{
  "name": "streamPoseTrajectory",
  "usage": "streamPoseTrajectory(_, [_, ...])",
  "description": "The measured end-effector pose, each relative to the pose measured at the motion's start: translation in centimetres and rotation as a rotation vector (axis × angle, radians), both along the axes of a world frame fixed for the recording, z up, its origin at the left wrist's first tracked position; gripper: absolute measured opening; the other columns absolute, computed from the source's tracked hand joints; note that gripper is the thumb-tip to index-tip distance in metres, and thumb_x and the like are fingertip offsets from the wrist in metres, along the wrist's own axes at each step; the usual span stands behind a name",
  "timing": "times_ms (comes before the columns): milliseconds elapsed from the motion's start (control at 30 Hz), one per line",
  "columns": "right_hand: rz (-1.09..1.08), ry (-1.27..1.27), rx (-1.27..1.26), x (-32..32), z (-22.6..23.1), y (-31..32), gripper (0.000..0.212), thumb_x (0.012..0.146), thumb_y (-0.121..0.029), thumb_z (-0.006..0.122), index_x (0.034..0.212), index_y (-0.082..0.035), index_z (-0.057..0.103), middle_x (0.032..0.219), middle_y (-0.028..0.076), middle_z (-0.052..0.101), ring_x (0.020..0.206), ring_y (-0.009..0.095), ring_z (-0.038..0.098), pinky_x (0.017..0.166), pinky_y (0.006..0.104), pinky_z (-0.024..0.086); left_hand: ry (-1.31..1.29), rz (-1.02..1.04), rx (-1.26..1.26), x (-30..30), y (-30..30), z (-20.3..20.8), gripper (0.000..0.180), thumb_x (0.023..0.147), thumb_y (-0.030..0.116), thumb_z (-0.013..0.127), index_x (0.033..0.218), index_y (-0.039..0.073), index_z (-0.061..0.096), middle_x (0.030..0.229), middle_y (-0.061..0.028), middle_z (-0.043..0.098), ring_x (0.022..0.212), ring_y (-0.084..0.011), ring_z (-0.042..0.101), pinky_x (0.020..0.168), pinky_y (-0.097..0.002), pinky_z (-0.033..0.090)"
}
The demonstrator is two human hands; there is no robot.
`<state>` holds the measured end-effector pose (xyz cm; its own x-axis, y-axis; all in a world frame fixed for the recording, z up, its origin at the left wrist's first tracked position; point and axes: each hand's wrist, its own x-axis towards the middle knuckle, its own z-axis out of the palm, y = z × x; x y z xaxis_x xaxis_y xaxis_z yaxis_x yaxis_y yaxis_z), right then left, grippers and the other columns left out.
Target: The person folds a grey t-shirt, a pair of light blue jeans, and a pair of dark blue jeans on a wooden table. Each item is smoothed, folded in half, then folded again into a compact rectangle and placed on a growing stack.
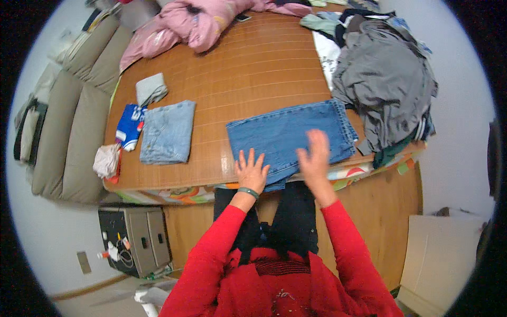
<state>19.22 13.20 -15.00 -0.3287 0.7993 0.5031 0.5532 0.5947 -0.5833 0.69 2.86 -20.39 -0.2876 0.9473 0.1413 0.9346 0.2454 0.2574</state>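
A pair of blue jeans (285,132), folded lengthwise, lies across the front of the mat-covered bed with a bit hanging over the near edge. My left hand (251,171) rests flat near its lower left corner, fingers spread, a dark bangle at the wrist. Over the right part of the jeans is my right hand (316,158), somewhat blurred, thumb apart from the outstretched fingers; whether it touches the denim I cannot tell. Left of the jeans sits a lighter blue folded denim piece (168,132).
Beside the light denim are a blue garment (130,126), a grey folded cloth (151,89) and a pale bundle (107,161). A heap of clothes (383,79) covers the right side. Pink bedding (185,24) lies at the far end. A grey sofa (79,127) and a cabinet (140,238) stand left.
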Motion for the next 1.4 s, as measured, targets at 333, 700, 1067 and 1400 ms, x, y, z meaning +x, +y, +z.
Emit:
streamPoseTrajectory(333, [-0.180, -0.569, 0.109, 1.6, -5.6, 9.2, 0.054, 0.085, -0.041, 0.057, 0.128, -0.009, 0.052, 0.137, 0.017, 0.043, 0.130, 0.034, 0.035, 0.107, 0.0528, 0.024, -0.145, 0.170, -0.056, -0.3, -1.1, -1.8, 0.063, 0.085, 0.043, 0.061, 0.137, 0.012, 0.042, 0.149, -0.0243, 0.020, 0.136, -0.0467, 0.014, 0.105, -0.0594, 0.022])
streamPoseTrajectory(700, [0.077, -0.426, -0.009, -5.3, -6.3, -0.2, 0.050, 0.086, -0.039, 0.057, 0.125, -0.008, 0.055, 0.136, 0.021, 0.044, 0.131, 0.036, 0.034, 0.108, 0.0520, 0.023, -1.393, 0.412, 0.206, -4.4, -2.0, -0.8, 0.059, 0.083, 0.013, 0.063, 0.132, -0.007, 0.038, 0.127, -0.0173, 0.052, 0.114, -0.0277, 0.051, 0.099, -0.0382, 0.038])
streamPoseTrajectory(1067, [0.400, 0.422, -0.583, -10.8, -7.4, 0.4, 0.037, 0.095, -0.026, 0.045, 0.123, -0.004, 0.055, 0.132, 0.018, 0.049, 0.124, 0.030, 0.045, 0.107, 0.0407, 0.030, -1.096, 0.015, 0.204, -1.1, 3.7, 13.2, 0.029, 0.084, 0.012, 0.054, 0.108, -0.004, 0.050, 0.099, -0.0180, 0.062, 0.089, -0.0260, 0.061, 0.077, -0.0356, 0.049])
streamPoseTrajectory(1400, [-0.040, -0.296, -0.128, -3.3, -3.7, 2.9, 0.051, 0.098, -0.035, 0.037, 0.141, -0.008, 0.032, 0.145, 0.012, 0.035, 0.132, 0.028, 0.036, 0.112, 0.0412, 0.023, -0.295, -0.415, 0.109, 9.0, 17.4, 6.9, 0.025, 0.080, 0.020, 0.061, 0.102, 0.008, 0.060, 0.094, -0.0132, 0.063, 0.097, -0.0346, 0.056, 0.085, -0.0453, 0.043])
